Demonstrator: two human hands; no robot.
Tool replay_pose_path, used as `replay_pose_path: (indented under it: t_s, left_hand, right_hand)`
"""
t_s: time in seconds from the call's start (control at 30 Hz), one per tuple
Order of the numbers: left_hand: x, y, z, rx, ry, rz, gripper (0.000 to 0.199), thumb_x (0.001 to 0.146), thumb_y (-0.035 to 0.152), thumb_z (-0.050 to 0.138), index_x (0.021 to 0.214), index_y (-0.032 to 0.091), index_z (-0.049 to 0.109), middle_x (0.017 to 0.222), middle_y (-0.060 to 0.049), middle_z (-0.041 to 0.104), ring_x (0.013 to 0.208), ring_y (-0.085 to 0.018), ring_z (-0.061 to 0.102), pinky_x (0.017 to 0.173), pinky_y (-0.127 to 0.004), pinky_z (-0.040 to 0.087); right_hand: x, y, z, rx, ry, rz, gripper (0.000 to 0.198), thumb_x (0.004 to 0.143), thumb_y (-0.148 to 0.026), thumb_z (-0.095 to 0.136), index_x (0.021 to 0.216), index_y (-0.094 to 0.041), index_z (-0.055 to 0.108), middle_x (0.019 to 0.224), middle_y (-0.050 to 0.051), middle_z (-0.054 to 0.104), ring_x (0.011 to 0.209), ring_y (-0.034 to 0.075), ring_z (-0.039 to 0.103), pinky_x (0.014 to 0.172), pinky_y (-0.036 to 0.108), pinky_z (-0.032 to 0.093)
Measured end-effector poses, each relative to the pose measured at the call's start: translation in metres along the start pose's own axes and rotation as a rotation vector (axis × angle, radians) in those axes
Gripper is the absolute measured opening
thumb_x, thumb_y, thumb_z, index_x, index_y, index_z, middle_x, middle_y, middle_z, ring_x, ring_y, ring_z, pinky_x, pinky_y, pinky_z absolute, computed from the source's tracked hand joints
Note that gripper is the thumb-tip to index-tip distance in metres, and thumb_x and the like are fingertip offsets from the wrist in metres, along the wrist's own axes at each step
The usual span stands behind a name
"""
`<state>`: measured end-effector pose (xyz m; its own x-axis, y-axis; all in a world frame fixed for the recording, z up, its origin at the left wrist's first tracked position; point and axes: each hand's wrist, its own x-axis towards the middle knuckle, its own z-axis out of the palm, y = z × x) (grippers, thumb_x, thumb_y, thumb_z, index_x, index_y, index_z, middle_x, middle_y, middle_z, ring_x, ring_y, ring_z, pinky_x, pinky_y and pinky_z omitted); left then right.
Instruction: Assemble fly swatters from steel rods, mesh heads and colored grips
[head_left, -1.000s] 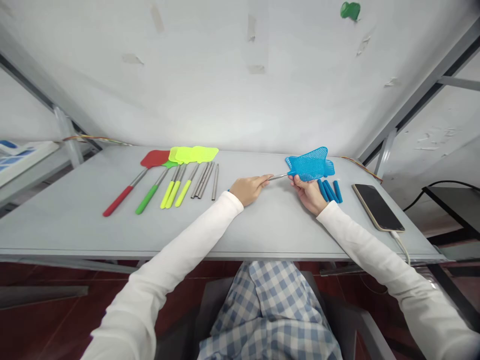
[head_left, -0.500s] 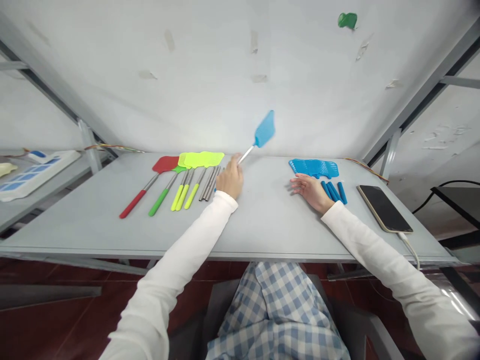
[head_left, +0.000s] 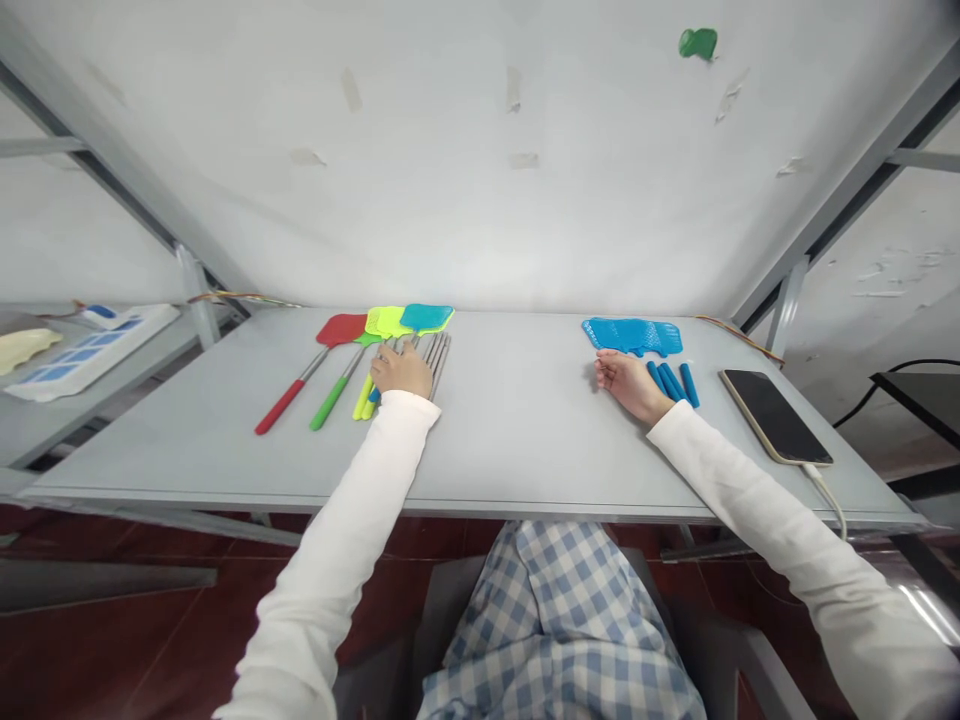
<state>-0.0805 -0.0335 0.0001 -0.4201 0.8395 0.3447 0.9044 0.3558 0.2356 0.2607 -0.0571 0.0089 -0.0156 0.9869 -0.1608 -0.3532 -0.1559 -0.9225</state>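
Observation:
My left hand [head_left: 403,371] is closed over the shaft of a blue fly swatter, whose blue head [head_left: 427,317] lies on top of the yellow fly swatter heads [head_left: 384,320]. Its blue grip shows only partly past the hand. To the left lie a green fly swatter [head_left: 328,402] and a red fly swatter [head_left: 281,405]. Several bare metal rods [head_left: 442,358] rest right beside my left hand. On the right, my right hand [head_left: 631,385] rests on the table, fingers loosely curled and holding nothing visible. Near it are blue swatter heads [head_left: 634,336] and several blue grips [head_left: 670,382].
A phone [head_left: 776,415] with a white cable lies at the right end of the grey table [head_left: 517,440]. A white power strip [head_left: 90,352] sits on the surface at the far left. Behind the table rises a white wall [head_left: 420,220]; metal frame posts stand either side.
My left hand has moved left and lowered the blue fly swatter from mid-air onto the yellow ones. The right hand's fingers have curled in slightly; it stays in place.

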Motion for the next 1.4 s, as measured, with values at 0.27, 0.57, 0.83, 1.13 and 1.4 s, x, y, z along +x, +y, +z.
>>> replay_pose_path:
  t_s: [0.27, 0.57, 0.83, 1.13, 1.4]
  left_hand:
    - [-0.019, 0.016, -0.004, 0.025, 0.007, 0.138, 0.043, 0.092, 0.035, 0.035, 0.113, 0.009, 0.063, 0.126, -0.027, 0.051, 0.121, -0.041, 0.044, 0.095, -0.055, 0.034]
    - [-0.03, 0.032, -0.006, 0.039, -0.086, 0.21, 0.043, 0.089, 0.031, 0.039, 0.118, 0.009, 0.061, 0.124, -0.026, 0.052, 0.117, -0.041, 0.048, 0.09, -0.05, 0.039]
    - [-0.033, 0.035, -0.009, 0.023, -0.063, 0.156, 0.05, 0.084, 0.033, 0.048, 0.124, 0.004, 0.052, 0.124, -0.028, 0.051, 0.116, -0.042, 0.048, 0.093, -0.049, 0.039]
    - [-0.025, 0.031, -0.004, -0.119, -0.182, 0.167, 0.046, 0.084, 0.036, 0.053, 0.12, 0.007, 0.048, 0.123, -0.024, 0.048, 0.118, -0.036, 0.051, 0.099, -0.047, 0.039]
    - [-0.03, 0.038, -0.008, -0.156, -0.156, 0.228, 0.021, 0.084, 0.03, 0.053, 0.096, 0.016, 0.06, 0.114, -0.019, 0.048, 0.117, -0.036, 0.047, 0.1, -0.049, 0.039]
  right_hand:
    - [-0.002, -0.002, 0.001, -0.015, 0.003, 0.013, 0.02, 0.066, -0.017, 0.065, 0.084, -0.018, 0.058, 0.066, -0.003, 0.059, 0.054, 0.01, 0.049, 0.053, 0.025, 0.04]
    - [-0.002, -0.001, 0.002, -0.036, -0.024, 0.017, 0.021, 0.064, -0.019, 0.067, 0.083, -0.018, 0.057, 0.065, -0.003, 0.059, 0.054, 0.01, 0.049, 0.051, 0.025, 0.039]
    - [-0.002, -0.003, 0.003, -0.057, -0.037, 0.013, 0.023, 0.062, -0.022, 0.068, 0.082, -0.019, 0.057, 0.063, -0.003, 0.058, 0.053, 0.01, 0.048, 0.05, 0.025, 0.037]
    - [-0.003, -0.005, -0.006, -0.862, 0.085, -0.478, 0.008, 0.078, -0.025, 0.05, 0.083, -0.022, 0.055, 0.08, 0.004, 0.06, 0.072, 0.019, 0.051, 0.067, 0.033, 0.04]
    - [0.0, -0.011, -0.037, -1.692, 0.506, -0.593, 0.022, 0.083, -0.014, 0.042, 0.091, -0.008, 0.062, 0.094, 0.025, 0.059, 0.099, 0.038, 0.048, 0.08, 0.049, 0.035]
